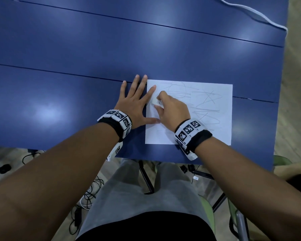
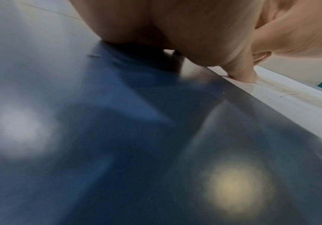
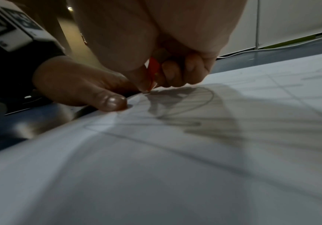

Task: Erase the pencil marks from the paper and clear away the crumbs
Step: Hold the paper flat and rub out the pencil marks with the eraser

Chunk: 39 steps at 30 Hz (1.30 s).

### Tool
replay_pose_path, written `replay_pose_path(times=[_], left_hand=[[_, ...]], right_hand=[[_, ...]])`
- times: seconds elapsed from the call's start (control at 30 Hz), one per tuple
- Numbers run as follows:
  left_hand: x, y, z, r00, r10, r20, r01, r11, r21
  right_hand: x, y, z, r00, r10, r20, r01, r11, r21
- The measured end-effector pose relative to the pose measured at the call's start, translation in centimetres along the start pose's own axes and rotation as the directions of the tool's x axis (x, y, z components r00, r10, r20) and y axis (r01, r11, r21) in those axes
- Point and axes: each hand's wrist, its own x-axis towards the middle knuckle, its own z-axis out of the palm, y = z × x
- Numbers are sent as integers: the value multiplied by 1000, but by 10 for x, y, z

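Head view: lying near the near right part of the blue table (image 1: 76, 49), the paper (image 1: 215, 133), covered with pencil marks (image 1: 207, 108). Spreading flat with straight fingers, the left hand (image 1: 135, 105), resting mostly on the table, index fingertip and thumb pressing the paper's left edge. Pinching the eraser (image 1: 158, 102) between curled fingers and thumb, the right hand (image 1: 174, 110), pressing it down onto the paper's far left part.

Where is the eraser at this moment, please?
In the head view, the eraser is pinched in the right hand, near the left edge of the paper, just right of the left hand spread there.
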Motion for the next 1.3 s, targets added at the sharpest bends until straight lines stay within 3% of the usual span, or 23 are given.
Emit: replay_pose_path(times=[0.33,0.5,0.63,0.77,0.93,1.07,1.23,1.3], left_hand=[[0,0,0,1000,0,12,0,1000,3],[1,0,-1,1000,-4,26,4,1000,-1],[-1,0,-1,1000,0,7,0,1000,3],[0,1,-2,999,-10,39,10,1000,-2],[0,1,-2,1000,-8,15,8,1000,0],[0,2,-3,999,-12,44,12,1000,-5],[0,0,-2,1000,-15,25,15,1000,7],[1,0,-2,999,-14,32,14,1000,-2]], right_hand=[[-2,-3,1,999,20,30,-20,1000,6],[5,6,-6,998,54,-16,-53,998,17],[-2,-1,-2,998,-30,54,31,1000,-5],[6,7,-9,999,50,-14,-50,999,9],[0,-1,-4,997,-37,60,39,999,-27],[9,8,-11,998,63,-11,-63,998,8],[3,0,-5,998,-38,53,38,999,-11],[7,4,-8,1000,-5,24,6,1000,-15]])
